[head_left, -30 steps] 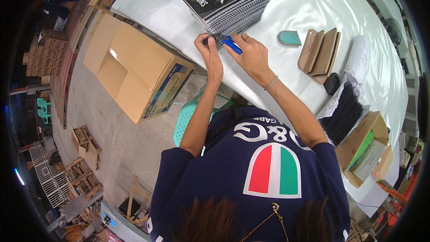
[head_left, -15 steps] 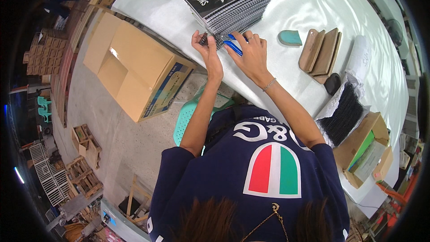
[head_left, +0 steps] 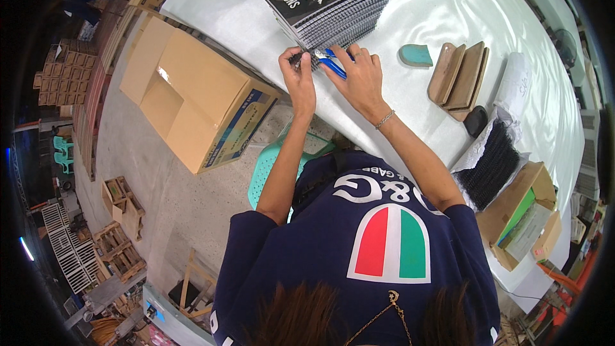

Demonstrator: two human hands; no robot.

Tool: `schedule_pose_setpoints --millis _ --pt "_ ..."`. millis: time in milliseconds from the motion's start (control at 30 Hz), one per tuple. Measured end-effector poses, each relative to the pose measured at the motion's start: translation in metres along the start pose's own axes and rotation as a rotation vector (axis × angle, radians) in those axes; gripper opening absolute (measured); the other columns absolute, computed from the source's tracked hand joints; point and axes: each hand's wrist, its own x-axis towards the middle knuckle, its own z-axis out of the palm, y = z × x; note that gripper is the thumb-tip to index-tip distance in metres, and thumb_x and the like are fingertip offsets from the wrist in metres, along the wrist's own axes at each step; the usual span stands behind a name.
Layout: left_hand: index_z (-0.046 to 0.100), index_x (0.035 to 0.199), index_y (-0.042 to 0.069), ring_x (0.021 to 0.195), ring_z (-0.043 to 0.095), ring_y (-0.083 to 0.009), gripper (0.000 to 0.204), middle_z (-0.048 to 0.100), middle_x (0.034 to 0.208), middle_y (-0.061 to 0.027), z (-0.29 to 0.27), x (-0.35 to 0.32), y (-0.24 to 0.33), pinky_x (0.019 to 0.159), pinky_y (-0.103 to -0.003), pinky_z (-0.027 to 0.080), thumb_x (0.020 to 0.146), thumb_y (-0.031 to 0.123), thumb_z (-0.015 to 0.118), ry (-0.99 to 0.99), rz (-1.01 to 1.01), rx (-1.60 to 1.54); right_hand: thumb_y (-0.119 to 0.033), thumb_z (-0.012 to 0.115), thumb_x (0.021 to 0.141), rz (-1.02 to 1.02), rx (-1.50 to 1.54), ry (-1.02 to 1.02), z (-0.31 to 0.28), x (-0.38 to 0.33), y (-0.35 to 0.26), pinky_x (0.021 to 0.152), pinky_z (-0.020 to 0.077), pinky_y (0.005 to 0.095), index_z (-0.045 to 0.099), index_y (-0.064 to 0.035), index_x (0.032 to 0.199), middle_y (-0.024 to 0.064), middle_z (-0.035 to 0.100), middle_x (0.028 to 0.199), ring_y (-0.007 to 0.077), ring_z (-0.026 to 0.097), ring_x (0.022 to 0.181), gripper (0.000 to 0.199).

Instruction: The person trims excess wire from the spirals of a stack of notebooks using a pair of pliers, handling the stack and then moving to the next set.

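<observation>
Far L of the fingers, on the floor: big tan cardboard box [head_left: 186, 83], dark-blue printed band w/ lettering on its near end. Closer, below L fingers: mint-green perforated plastic stool [head_left: 259, 179], partly behind the forearm.

L hand [head_left: 301, 86]: thumb + curled fingers pinching a small bunch of black wire coils [head_left: 295, 59], right at the fingertips; can't tell if loose or part of the books. Just beyond both hands' fingertips: tall stack of black-covered spiral-bound books [head_left: 349, 16], top cover w/ white line-art figure, bold white lettering + red patch.

Btwn the two hands: blue-handled metal pliers [head_left: 334, 69], tip pointing at the coils by the L thumb. R hand [head_left: 362, 83] has its fingers bent round the handles. Below the fingers: navy T-shirt [head_left: 307, 250] w/ large white lettering + red-white-green arched emblem.

R of the R fingers, on the white cloth-covered table [head_left: 423, 118]: turquoise round-ended block [head_left: 416, 56] near; then brown slatted wooden block [head_left: 458, 80]; well apart, white paper-wrapped roll [head_left: 512, 86] w/ handwritten marks.
</observation>
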Motion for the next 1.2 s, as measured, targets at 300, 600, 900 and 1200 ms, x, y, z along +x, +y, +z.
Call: schedule_pose_setpoints --millis 300,600,900,1200 --pt "0.05 0.125 0.001 0.101 0.05 -0.014 0.027 0.053 0.113 -0.0075 0.001 -0.001 0.002 0.092 -0.03 0.043 0.106 0.019 0.057 -0.005 0.001 -0.03 -0.039 0.075 0.087 0.008 0.02 0.022 -0.001 0.0 -0.002 0.072 0.0362 0.0388 0.071 -0.0115 0.117 0.007 0.06 0.093 0.0241 0.056 0.082 0.041" --pt "0.05 0.123 0.003 0.094 0.05 -0.0116 0.025 0.053 0.114 -0.0057 -0.002 0.0 -0.004 0.086 -0.028 0.043 0.107 0.021 0.056 -0.002 -0.019 0.013 -0.035 0.073 0.09 0.184 0.216 -0.158 -0.001 0.0 -0.003 0.065 0.0508 0.0406 0.071 -0.0094 0.113 0.011 0.066 0.088 0.0291 0.065 0.074 0.035" --pt "0.046 0.132 0.005 0.104 0.05 -0.0145 0.036 0.051 0.12 -0.0064 0.0 0.003 -0.015 0.096 -0.03 0.041 0.109 0.031 0.052 0.151 -0.122 -0.234 -0.04 0.073 0.089 0.11 0.061 -0.028 -0.001 -0.014 -0.001 0.078 0.0388 0.0411 0.069 -0.011 0.119 0.0089 0.061 0.098 0.0262 0.057 0.089 0.042" --pt "0.043 0.135 0.003 0.107 0.053 -0.0159 0.043 0.05 0.124 -0.0085 -0.002 0.002 0.001 0.097 -0.031 0.043 0.098 0.008 0.066 -0.003 -0.052 -0.137 -0.041 0.073 0.088 0.106 0.071 -0.059 0.005 -0.008 -0.001 0.082 0.0355 0.0412 0.069 -0.0122 0.121 0.009 0.059 0.1 0.0259 0.055 0.092 0.044"
